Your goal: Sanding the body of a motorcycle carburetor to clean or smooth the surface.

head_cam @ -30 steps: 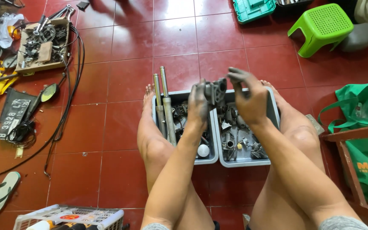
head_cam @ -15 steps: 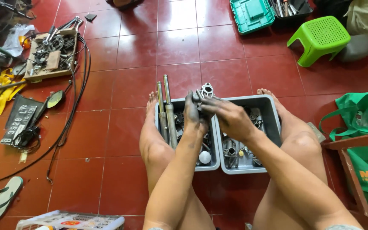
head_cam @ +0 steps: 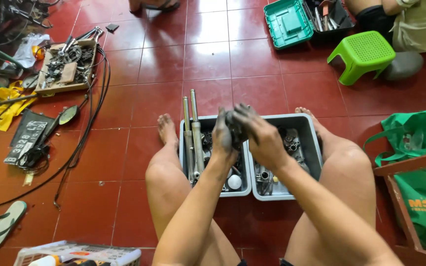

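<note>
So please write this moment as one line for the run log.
left hand and right hand: together gripping small dark greasy metal part | position: above two grey plastic bins of metal parts | setting: red tiled floor

Glossy red tiles cover the floor (head_cam: 213,59). The two trays (head_cam: 305,123) look like matt grey plastic, and the tubes (head_cam: 195,133) are dull bare metal. The stool (head_cam: 363,54) is smooth green plastic. The bag (head_cam: 410,135) is soft green cloth.

Both forearms extend forward between the raised bare knees, wrists close together. Left hand (head_cam: 223,138) upright, fingers curled, palm toward the right. Right hand (head_cam: 260,135) arched over from the right, grimy fingers bent, meeting the left.
</note>
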